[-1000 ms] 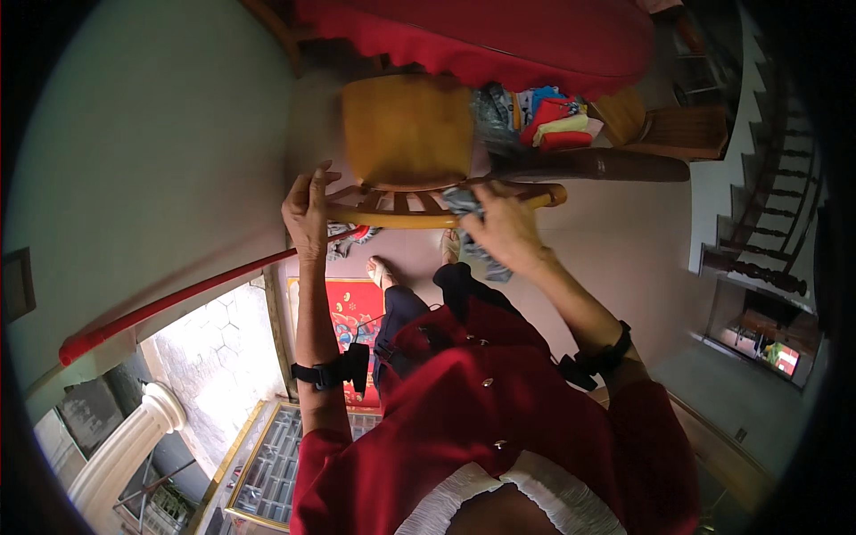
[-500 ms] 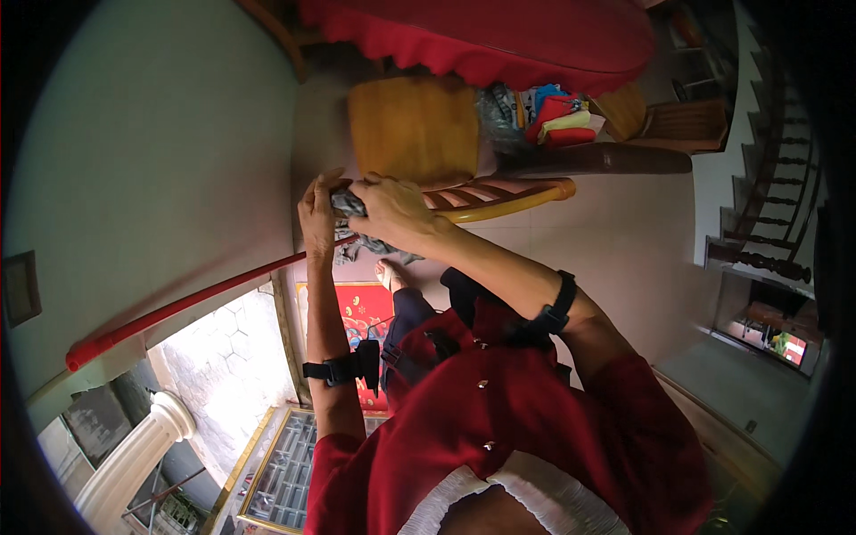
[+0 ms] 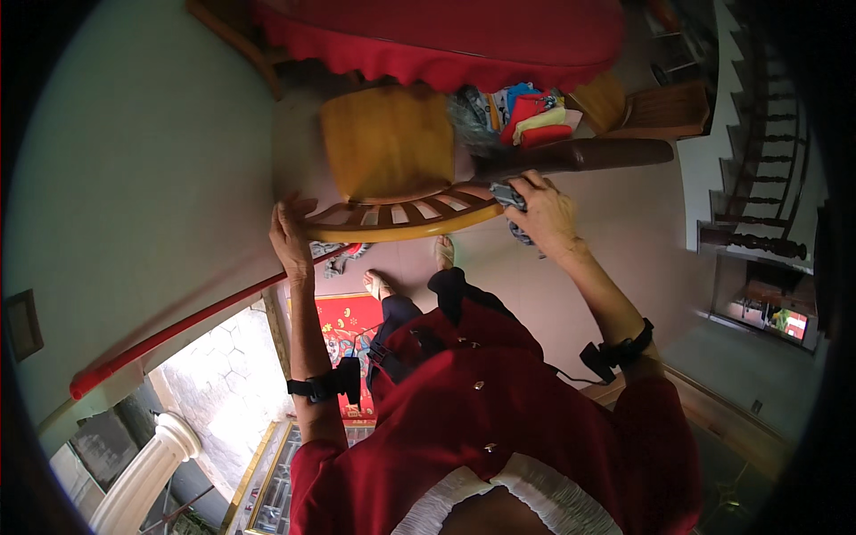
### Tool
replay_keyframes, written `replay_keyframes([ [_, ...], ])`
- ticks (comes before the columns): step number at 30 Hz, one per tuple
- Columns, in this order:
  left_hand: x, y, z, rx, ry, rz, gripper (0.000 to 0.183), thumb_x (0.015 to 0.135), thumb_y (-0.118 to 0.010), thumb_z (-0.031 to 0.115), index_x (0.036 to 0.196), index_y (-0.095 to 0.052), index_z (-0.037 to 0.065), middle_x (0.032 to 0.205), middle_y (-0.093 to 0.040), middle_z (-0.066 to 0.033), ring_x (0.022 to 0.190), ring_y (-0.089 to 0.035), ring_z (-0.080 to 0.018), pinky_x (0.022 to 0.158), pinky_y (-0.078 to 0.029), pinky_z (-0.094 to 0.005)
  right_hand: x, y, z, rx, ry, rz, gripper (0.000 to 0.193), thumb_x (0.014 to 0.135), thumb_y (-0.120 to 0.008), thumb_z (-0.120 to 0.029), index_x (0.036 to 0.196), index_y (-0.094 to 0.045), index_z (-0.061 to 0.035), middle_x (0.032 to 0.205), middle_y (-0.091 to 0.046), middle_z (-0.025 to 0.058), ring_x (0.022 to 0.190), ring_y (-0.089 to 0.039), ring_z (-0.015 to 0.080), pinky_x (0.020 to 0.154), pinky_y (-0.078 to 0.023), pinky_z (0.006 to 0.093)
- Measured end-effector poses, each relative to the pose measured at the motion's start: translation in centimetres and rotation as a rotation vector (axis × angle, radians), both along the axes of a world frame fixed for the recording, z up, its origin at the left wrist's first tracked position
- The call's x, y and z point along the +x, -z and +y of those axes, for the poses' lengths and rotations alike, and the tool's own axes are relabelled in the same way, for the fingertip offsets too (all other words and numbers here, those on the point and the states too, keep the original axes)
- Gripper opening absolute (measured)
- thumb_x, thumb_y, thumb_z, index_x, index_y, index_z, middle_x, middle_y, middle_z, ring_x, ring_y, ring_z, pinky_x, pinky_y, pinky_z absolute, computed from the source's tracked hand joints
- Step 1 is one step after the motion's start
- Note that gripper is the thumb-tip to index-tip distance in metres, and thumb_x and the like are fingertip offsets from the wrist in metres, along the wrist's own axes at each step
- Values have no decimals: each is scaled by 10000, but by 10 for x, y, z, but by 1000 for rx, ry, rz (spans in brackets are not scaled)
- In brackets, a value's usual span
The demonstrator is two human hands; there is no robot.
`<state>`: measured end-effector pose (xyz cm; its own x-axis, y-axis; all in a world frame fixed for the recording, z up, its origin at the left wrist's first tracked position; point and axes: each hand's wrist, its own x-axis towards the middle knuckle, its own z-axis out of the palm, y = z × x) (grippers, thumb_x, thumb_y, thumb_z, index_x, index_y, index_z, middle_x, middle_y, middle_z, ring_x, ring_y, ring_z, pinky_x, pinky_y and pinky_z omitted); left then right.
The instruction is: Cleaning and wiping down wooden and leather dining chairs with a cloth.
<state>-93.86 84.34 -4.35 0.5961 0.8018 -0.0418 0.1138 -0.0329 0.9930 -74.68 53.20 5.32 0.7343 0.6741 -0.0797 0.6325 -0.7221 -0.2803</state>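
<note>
A wooden chair stands before me, with a yellow-brown seat (image 3: 388,143) and a curved, slatted chair back (image 3: 401,234). My left hand (image 3: 292,236) is at the left end of the top rail, its fingers curled about it. At the rail's right end, my right hand (image 3: 546,218) grips a crumpled grey cloth (image 3: 508,196). The cloth lies against the rail there, and part of it hangs below the hand. The palm side of the right hand is hidden.
A table with a red cloth (image 3: 446,36) stands beyond the chair. Right of the seat are a dark brown bench-like piece (image 3: 580,156) and folded colourful fabrics (image 3: 539,120). A red pole (image 3: 178,334) slants along the left wall. A red patterned mat (image 3: 334,321) lies near my feet.
My hands have moved apart. The right hand has carried the grey cloth rightward along the chair back to its right end; the left stays near the left end. The view has shifted slightly.
</note>
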Motion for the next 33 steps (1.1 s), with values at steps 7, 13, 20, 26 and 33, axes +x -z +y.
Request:
replay_keyframes([
  [7, -1, -7, -3, -296, 64, -158, 491, 1000, -311, 351, 1143, -502, -79, 945, -632, -201, 799, -662, -289, 693, -557, -344, -70, 20, 95, 69, -232, -38, 405, 806, -545, -351, 993, -577, 7, 1002, -608, 189, 772, -645, 338, 724, -500, 477],
  [13, 1, 0, 4, -205, 91, -109, 444, 999, -307, 301, 1108, -578, -34, 929, -659, -149, 860, -625, -215, 791, -483, -299, -121, 22, 209, -2, -405, 130, 435, 757, -620, -293, 1017, -547, 48, 965, -593, 177, 747, -644, 322, 646, -531, 401],
  [20, -1, 5, 7, -149, 90, -44, 452, 991, -310, 308, 1116, -584, -29, 960, -656, -153, 903, -621, -227, 789, -481, -313, -105, 35, 199, 254, -416, 159, 361, 730, -614, -286, 948, -607, 2, 943, -605, 159, 780, -636, 316, 691, -518, 411],
  [26, -4, 4, 9, -66, 83, 35, 478, 989, -297, 336, 1128, -594, -11, 941, -668, -145, 879, -634, -232, 778, -481, -311, -68, -1, 101, 125, -347, 238, 425, 709, -643, -291, 1101, -621, -128, 1035, -592, 57, 884, -628, 302, 784, -480, 424],
  [33, -7, 1, 2, -130, -29, 59, 487, 988, -295, 335, 1117, -597, -25, 906, -671, -149, 872, -635, -233, 795, -482, -319, 14, -1, -9, -46, -57, 35, 412, 699, -664, -287, 1082, -618, -142, 999, -605, 52, 872, -622, 290, 735, -501, 414],
])
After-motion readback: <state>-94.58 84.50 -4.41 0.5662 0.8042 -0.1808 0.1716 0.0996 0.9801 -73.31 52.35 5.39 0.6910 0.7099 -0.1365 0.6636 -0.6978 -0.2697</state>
